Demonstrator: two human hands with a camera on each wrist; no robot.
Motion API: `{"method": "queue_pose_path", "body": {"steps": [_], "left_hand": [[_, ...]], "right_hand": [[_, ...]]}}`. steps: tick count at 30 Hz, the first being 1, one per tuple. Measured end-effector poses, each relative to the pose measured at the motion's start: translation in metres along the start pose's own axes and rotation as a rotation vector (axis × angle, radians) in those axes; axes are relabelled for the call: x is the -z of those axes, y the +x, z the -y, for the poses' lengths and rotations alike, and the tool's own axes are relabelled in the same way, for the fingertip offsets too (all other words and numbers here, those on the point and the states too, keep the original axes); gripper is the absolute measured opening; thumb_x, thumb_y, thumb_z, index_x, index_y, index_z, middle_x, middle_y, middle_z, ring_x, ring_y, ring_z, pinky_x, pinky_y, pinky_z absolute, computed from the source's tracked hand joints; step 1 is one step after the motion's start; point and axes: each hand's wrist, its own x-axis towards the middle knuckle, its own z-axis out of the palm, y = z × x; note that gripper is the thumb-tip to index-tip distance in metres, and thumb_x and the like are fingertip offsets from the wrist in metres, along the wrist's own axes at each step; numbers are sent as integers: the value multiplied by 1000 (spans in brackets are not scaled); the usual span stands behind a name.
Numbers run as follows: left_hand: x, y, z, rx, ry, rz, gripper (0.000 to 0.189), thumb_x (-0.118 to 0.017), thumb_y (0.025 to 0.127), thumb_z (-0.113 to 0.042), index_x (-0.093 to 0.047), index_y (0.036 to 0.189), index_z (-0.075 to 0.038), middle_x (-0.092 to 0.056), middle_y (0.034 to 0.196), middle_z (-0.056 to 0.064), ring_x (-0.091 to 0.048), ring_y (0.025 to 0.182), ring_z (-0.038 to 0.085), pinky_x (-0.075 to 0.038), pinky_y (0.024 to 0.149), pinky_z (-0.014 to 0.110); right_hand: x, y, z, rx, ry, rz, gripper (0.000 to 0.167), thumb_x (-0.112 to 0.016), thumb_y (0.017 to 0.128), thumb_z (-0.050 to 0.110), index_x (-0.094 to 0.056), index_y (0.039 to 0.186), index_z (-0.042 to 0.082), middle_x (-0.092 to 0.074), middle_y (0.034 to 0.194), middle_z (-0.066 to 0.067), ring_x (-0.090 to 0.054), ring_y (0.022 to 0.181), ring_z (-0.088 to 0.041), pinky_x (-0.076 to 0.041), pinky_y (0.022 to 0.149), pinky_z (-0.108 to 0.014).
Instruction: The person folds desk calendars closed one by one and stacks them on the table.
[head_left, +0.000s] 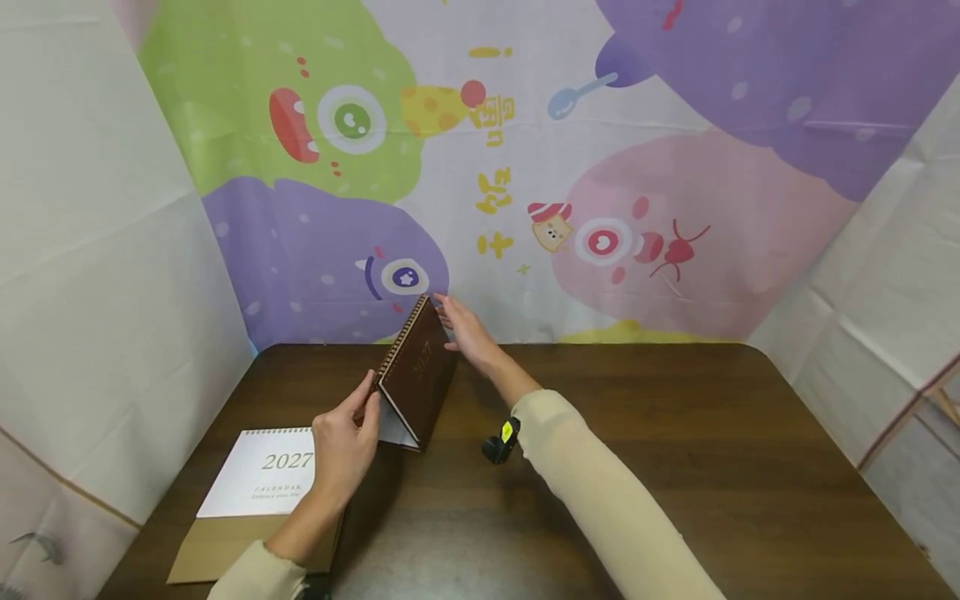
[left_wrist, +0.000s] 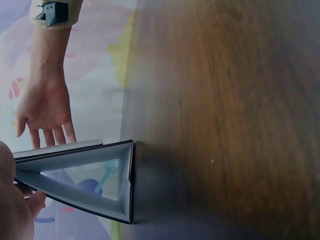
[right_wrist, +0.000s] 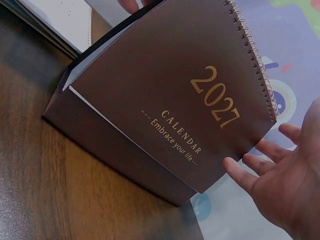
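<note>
A dark brown desk calendar (head_left: 420, 371) with gold "2027" lettering stands tent-like on the table, its spiral binding along the top. My left hand (head_left: 348, 433) pinches the near top corner between thumb and fingers; in the left wrist view the calendar's hollow triangular end (left_wrist: 80, 180) shows beside it. At the far end, my right hand (head_left: 468, 333) is held with its fingers extended toward the calendar's edge. In the right wrist view its fingertips (right_wrist: 237, 172) are at the edge of the cover (right_wrist: 150, 85); whether they press on it I cannot tell.
A second calendar (head_left: 247, 475), with a white page and tan base, lies at the table's left, partly hidden by my left forearm. The wooden table (head_left: 675, 467) ends at a cartoon-printed cloth backdrop (head_left: 510, 292). White cloth walls (head_left: 112, 250) hang at the sides.
</note>
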Motion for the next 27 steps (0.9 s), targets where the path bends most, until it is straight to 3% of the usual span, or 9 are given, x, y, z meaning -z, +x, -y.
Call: {"method": "queue_pose_path", "body": {"steps": [3,6,15,19,23,26,27], "left_hand": [[-1,2,0,7,-2,13,36,-76,101,4,-79,136,1,-86,106,23,-82,71,29,-46,59,7],[-2,2,0,18,-1,26,36,-78,100,5,-80,135,1,-85,114,22,-84,80,34,-49,65,4],[-2,9,6,55,-24,48,33,-75,102,6,-80,134,2,-84,116,24,-85,89,39,-45,72,-4],[0,12,11,82,-1,45,30,-75,102,5,-82,131,2,-85,113,23,-85,88,32,-43,71,-4],[4,17,15,107,28,46,25,-74,104,2,-84,127,1,-87,105,21,-80,80,23,-50,66,8],[5,21,18,119,36,61,23,-73,105,2,-84,125,3,-87,103,22,-82,84,30,-62,69,33],[6,23,20,127,37,69,23,-73,105,1,-84,125,4,-86,104,22,-84,88,33,-64,72,41]], "right_hand": [[1,-1,-1,-1,-4,-2,62,-23,124,41,-37,176,9,-39,180,-27,-39,169,-48,-48,127,-70],[3,-2,-2,-2,-6,-2,62,-23,124,41,-37,176,9,-38,181,-26,-38,169,-48,-48,127,-70],[10,-8,-5,9,-8,-19,63,-21,125,39,-37,176,6,-38,182,-24,-38,169,-49,-49,126,-70],[13,-13,-8,25,-24,-30,62,-19,125,36,-38,175,5,-40,181,-25,-41,167,-50,-50,125,-70],[17,-20,-10,36,-22,-40,62,-18,125,37,-39,175,6,-42,180,-25,-41,167,-49,-48,126,-70],[22,-24,-13,50,-28,-46,62,-19,125,40,-41,174,8,-43,179,-25,-42,167,-47,-49,126,-68],[26,-17,-25,66,-39,-50,64,-20,125,44,-42,174,10,-45,178,-24,-45,165,-46,-54,123,-65]]}}
